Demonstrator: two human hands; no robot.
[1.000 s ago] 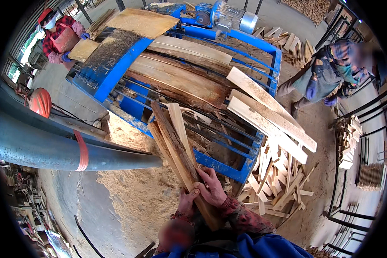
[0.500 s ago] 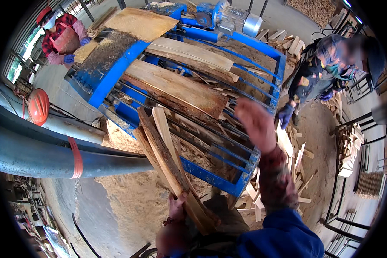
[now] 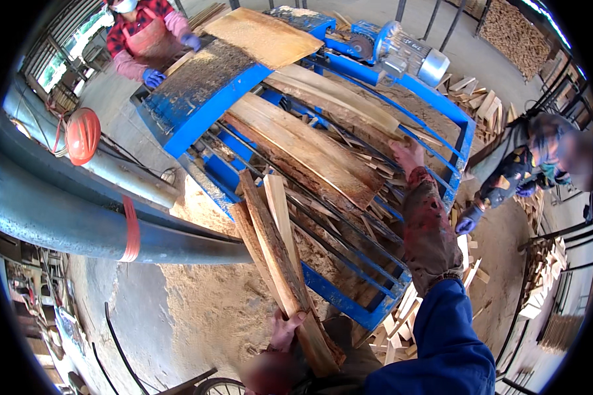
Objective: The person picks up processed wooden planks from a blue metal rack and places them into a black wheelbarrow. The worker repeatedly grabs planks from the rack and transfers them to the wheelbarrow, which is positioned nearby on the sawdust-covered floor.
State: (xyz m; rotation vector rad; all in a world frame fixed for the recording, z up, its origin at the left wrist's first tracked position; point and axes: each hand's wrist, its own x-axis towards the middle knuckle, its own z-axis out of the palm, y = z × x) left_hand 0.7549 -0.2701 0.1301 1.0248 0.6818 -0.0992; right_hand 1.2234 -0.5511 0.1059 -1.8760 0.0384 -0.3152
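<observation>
My left hand (image 3: 285, 330) is closed round the lower part of a bundle of long bark-edged wood strips (image 3: 277, 263), which slant up and left from my body. A paler square-cut strip (image 3: 279, 204) stands in the same bundle. Out over the blue machine frame (image 3: 197, 117), my right hand (image 3: 408, 155) has its fingers on the near right end of the farther plank (image 3: 339, 99), closed at its edge. Beside it, a wider bark-edged plank (image 3: 303, 148) lies across the rails, touched by neither hand.
A wide board (image 3: 263, 34) rests on the machine top near an electric motor (image 3: 412, 56). One co-worker (image 3: 153, 39) stands far left, another (image 3: 537, 158) at right by scattered offcuts (image 3: 398, 329). A big grey pipe (image 3: 79, 220) and an orange helmet (image 3: 83, 136) are left.
My right hand has moved forward onto the farther plank's end. My left hand keeps hold of the strips. The view has shifted, and the far-left co-worker has raised one hand slightly.
</observation>
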